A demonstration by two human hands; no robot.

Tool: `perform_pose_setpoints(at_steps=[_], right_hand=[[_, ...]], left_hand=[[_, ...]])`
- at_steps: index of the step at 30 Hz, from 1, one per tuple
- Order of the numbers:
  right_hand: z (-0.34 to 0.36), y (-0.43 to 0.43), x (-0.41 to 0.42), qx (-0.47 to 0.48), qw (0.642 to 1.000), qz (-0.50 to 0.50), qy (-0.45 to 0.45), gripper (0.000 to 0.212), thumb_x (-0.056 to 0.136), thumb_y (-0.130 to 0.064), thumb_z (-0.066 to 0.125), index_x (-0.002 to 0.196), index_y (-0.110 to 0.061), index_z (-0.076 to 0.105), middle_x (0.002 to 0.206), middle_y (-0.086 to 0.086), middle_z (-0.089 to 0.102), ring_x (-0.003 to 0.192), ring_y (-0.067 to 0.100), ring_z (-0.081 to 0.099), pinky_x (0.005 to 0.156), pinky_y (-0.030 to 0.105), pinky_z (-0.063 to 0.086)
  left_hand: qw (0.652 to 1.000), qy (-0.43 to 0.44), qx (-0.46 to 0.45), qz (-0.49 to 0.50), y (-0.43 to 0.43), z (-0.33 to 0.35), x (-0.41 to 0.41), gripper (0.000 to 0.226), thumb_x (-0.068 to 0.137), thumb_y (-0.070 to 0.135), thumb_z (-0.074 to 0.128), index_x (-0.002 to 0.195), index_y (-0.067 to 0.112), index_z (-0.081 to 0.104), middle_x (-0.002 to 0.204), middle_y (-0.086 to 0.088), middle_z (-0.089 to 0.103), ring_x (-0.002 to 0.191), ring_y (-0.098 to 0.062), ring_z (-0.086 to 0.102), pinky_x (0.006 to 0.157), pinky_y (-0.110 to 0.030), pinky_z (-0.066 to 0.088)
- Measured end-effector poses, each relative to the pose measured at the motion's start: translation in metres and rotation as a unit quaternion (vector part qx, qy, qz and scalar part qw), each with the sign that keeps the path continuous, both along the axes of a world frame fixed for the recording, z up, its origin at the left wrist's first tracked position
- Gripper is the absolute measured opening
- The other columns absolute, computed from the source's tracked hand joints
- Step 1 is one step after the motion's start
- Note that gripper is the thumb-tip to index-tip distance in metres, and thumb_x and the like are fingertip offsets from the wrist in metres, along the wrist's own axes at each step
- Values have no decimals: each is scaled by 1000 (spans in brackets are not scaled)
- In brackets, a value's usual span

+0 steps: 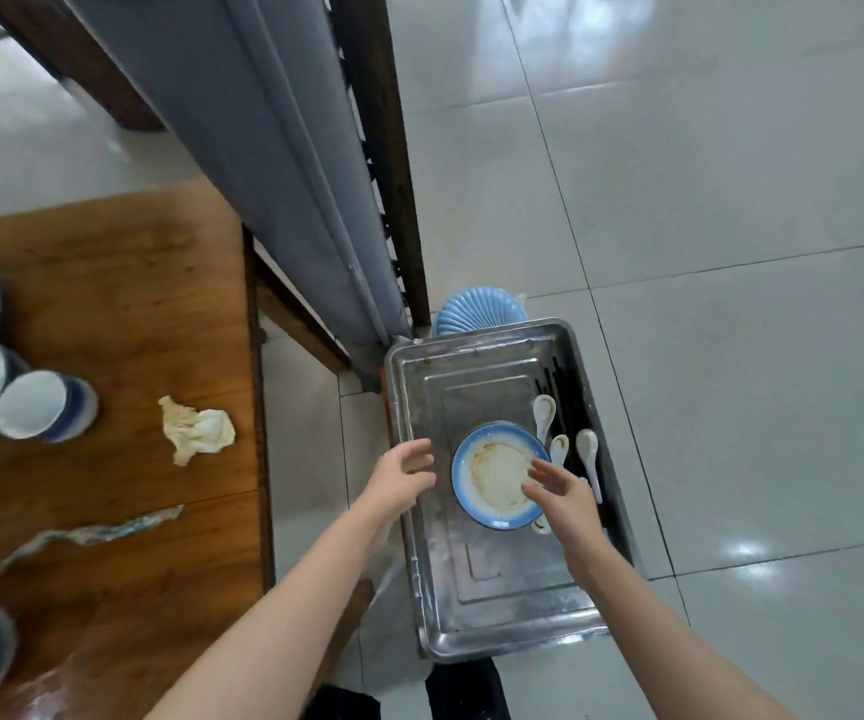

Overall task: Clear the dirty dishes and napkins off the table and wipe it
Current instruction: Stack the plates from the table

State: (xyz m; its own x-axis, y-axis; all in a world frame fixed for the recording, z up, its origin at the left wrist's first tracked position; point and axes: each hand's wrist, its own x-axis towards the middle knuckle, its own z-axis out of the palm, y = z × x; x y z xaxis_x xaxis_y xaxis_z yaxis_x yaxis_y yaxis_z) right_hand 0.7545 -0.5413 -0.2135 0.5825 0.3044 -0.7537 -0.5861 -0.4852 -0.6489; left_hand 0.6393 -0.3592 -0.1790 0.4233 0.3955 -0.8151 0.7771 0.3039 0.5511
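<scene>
A dirty blue-rimmed plate (492, 472) lies in a steel tray (471, 605) beside the wooden table (123, 314). Three white spoons (588, 452) and dark chopsticks (562, 387) lie along the tray's right side. My left hand (401, 478) hovers just left of the plate with relaxed fingers, holding nothing. Over the plate's right rim my right hand (557, 488) is spread, fingers straight, also holding nothing. On the table lie a crumpled stained napkin (196, 428), a twisted strip of wrapper (92, 535), and several blue-and-white bowls (40, 405) at the left edge.
A grey padded bench back (274, 163) with a dark wooden frame runs diagonally between table and tray. A pale blue ribbed dish (476, 310) sits just beyond the tray. Glossy white floor tiles (731, 252) stretch to the right.
</scene>
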Motion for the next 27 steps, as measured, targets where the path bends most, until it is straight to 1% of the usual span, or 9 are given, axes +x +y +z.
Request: perform_pose_setpoints(at_steps=[1,4,7,10,13,15,18,22,27], right_hand=[[13,4,-1,4,1000,7,-10,38,88,-7,66,124,-15,58,120,3,61,108,16,57,89,29,42],[51,21,-2,13,999,31,-39,35,88,-4,65,120,-15,59,115,7,64,105,20,61,92,35,47],[90,44,-3,24,995,64,-78,36,88,-5,64,121,-18,58,111,2,65,103,18,61,93,37,49],[131,66,-10,56,988,87,-116,35,87,-6,65,119,-20,61,104,-4,66,96,8,62,83,28,49],[166,91,-26,82,979,113,-148,36,86,-4,66,119,-18,61,99,-5,67,92,6,63,76,20,48],[187,110,-41,91,975,128,-159,36,87,-3,65,119,-18,61,99,-4,67,93,9,63,78,21,46],[211,139,-77,104,964,169,-179,36,89,-4,62,122,-16,60,104,1,67,97,15,62,85,27,48],[230,175,-138,121,947,205,-216,35,89,-8,64,122,-19,60,104,-1,67,100,13,61,74,18,44],[238,212,-230,121,935,232,-242,33,89,-9,64,120,-19,62,95,-7,66,86,1,59,65,10,42]], left_hand=[[1000,-8,7,13,3,15,-5,53,92,0,54,141,19,44,133,-2,57,113,-13,53,77,-27,46],[998,-34,26,52,10,60,-22,52,90,-5,54,138,14,47,121,-4,62,104,-15,57,69,-24,46],[995,-58,32,75,20,102,-41,52,91,-4,54,138,17,45,117,0,60,108,-16,57,72,-22,48],[990,-84,56,99,33,137,-63,50,92,0,56,138,18,46,119,0,62,106,-13,59,74,-22,50],[983,-104,67,137,50,167,-90,45,93,4,57,135,20,48,118,0,62,107,-14,59,74,-23,48],[977,-114,70,168,62,183,-114,41,93,5,57,130,22,50,119,-1,61,109,-17,59,83,-28,49],[967,-121,76,212,79,203,-158,36,92,7,61,124,24,55,119,-3,61,107,-18,60,97,-36,48],[955,-142,92,242,99,220,-228,37,92,7,61,126,20,56,116,-5,64,102,-22,64,96,-41,51],[948,-147,116,256,119,233,-325,36,93,9,59,127,20,54,119,-5,63,100,-20,65,98,-40,47]])
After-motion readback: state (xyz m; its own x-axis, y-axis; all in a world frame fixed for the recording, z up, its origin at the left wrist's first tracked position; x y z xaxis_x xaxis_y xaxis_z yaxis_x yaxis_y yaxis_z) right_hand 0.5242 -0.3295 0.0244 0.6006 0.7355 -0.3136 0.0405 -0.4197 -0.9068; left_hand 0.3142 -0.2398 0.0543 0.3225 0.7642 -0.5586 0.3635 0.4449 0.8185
